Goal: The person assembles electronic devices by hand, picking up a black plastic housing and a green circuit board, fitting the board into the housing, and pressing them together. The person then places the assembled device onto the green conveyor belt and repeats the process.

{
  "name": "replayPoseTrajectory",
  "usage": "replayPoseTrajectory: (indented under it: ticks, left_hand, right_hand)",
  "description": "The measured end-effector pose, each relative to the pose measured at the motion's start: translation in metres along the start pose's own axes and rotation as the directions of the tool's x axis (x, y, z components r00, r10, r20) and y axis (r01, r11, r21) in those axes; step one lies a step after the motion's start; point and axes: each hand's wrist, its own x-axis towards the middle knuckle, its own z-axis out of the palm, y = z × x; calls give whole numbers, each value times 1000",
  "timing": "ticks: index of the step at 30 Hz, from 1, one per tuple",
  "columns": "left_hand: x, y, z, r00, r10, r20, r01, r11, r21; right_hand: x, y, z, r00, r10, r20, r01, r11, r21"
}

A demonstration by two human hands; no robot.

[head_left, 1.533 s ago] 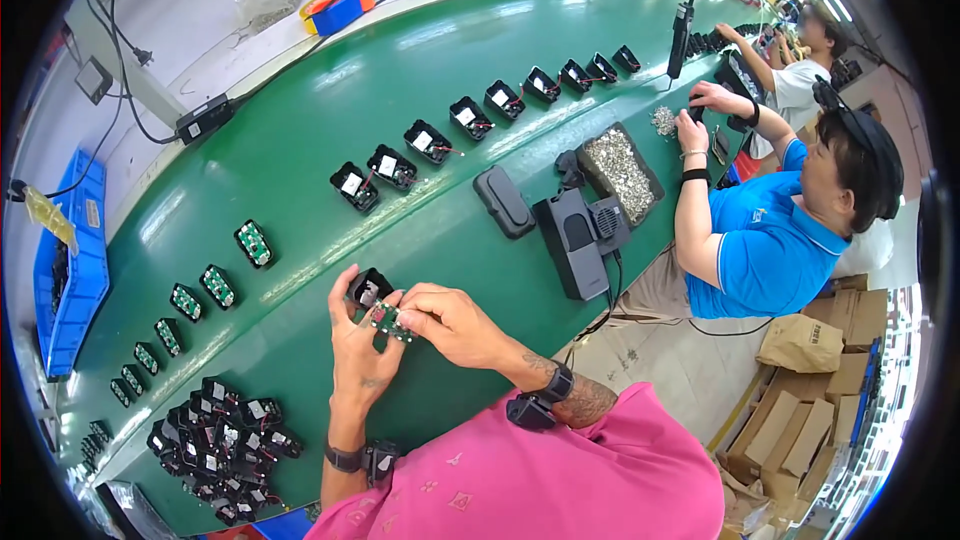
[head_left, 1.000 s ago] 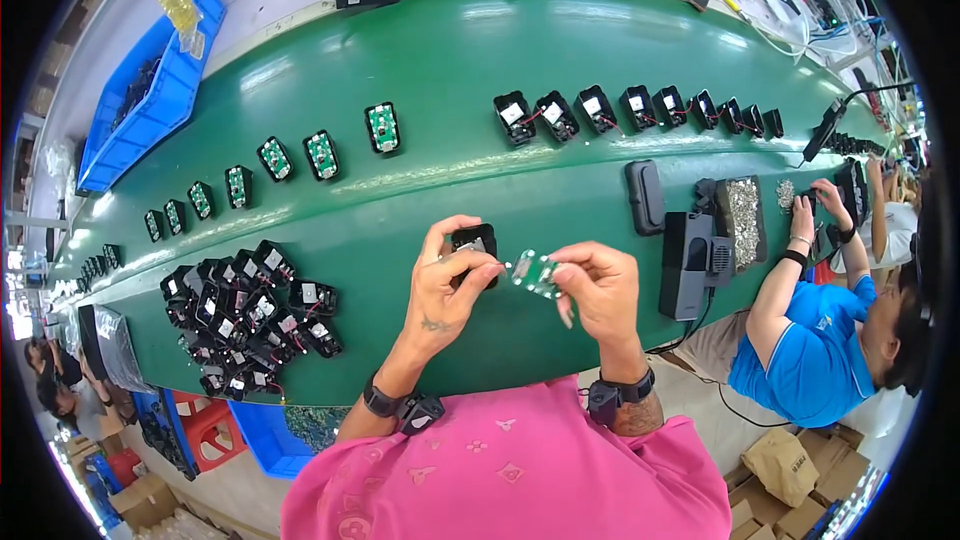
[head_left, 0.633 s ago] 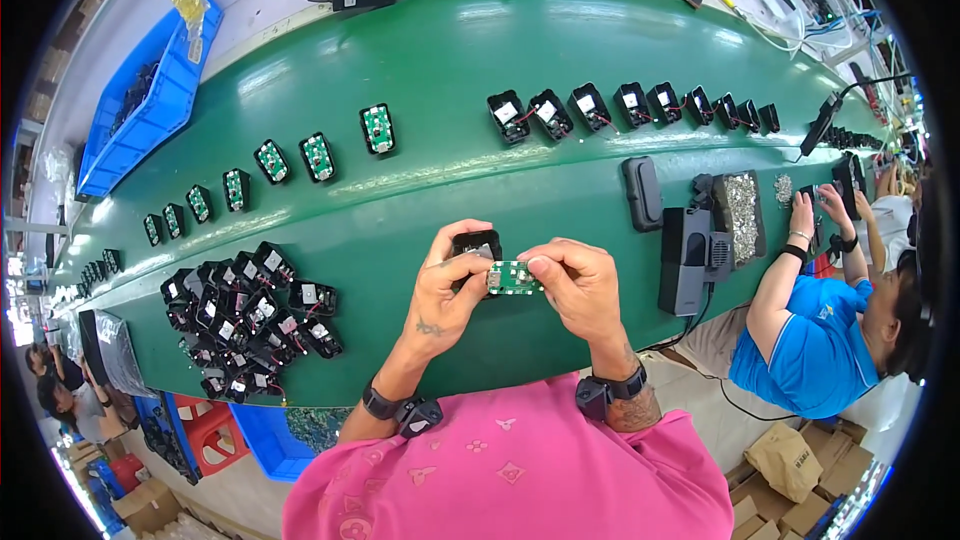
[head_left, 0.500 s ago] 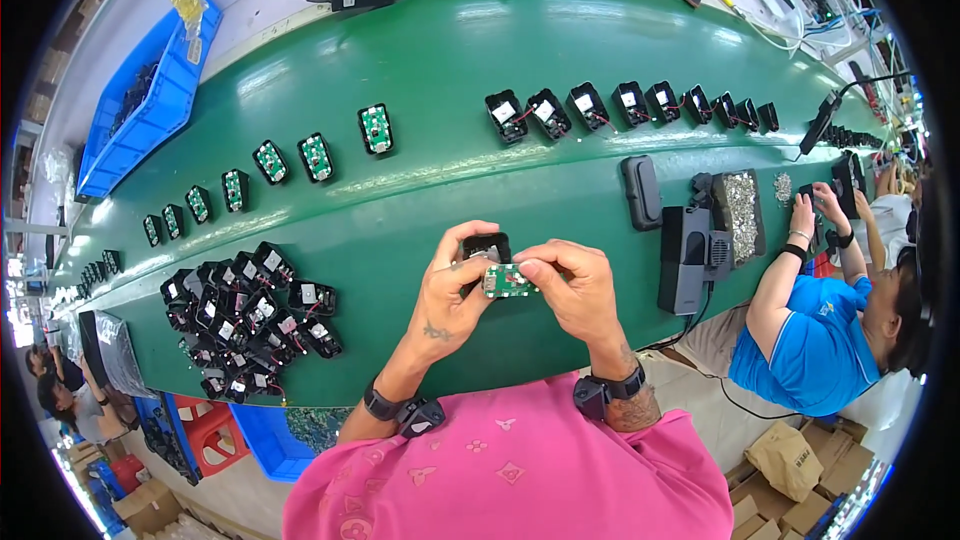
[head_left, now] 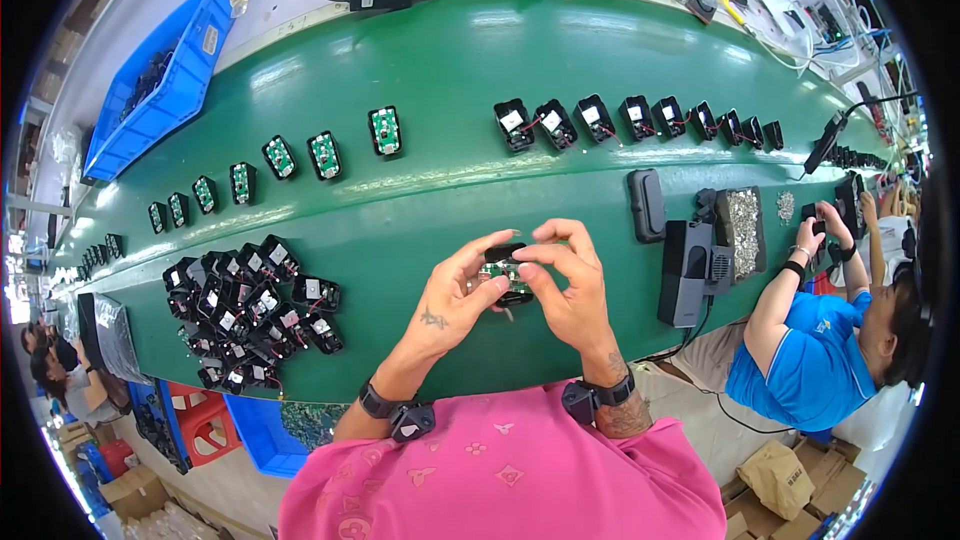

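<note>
In front of my chest, a small green circuit board [head_left: 513, 278] sits against a black plastic housing [head_left: 505, 252], and fingers hide part of both. My left hand [head_left: 455, 292] grips the housing from the left, its thumb across the board. From the right, my right hand [head_left: 566, 285] closes its thumb and fingers on the board's edge. Whether the board is fully inside the housing, I cannot tell. To the left lies a heap of black housings [head_left: 255, 305] with white parts and red wires. Housings with green boards [head_left: 325, 155] stand in a line beyond it.
Open black housings [head_left: 597, 118] with red wires line the far right of the green table [head_left: 450, 60]. A grey device [head_left: 686, 270], a black case [head_left: 647, 205] and a tray of small metal parts [head_left: 742, 225] lie rightward, near a co-worker in blue [head_left: 815, 350]. A blue crate [head_left: 165, 80] stands far left.
The circuit board, held apart in front of the housing before, now lies against it. Both my hands have turned and drawn their fingers around the two pieces. The view has shifted slightly.
</note>
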Motion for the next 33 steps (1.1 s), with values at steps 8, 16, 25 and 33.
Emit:
replayPoseTrajectory:
  ticks: [8, 16, 25, 33]
  left_hand:
    - [1, 2, 6, 996, -86, 37, 86, 996, -5]
    - [3, -5, 9, 999, -6, -48, 8, 999, 36]
    - [2, 8, 23, 902, 333, -273, -262, 928, 266]
    - [-1, 17, 22, 859, 444, -257, -303, 844, 443]
  right_hand:
    - [3, -3, 0, 992, 3, 125, -1, 1000, -17]
    - [-11, 3, 16, 995, 67, -76, -70, 997, -32]
    - [-7, -13, 23, 965, -80, -250, 23, 974, -225]
    - [-1, -27, 12, 987, -115, -113, 94, 979, -178]
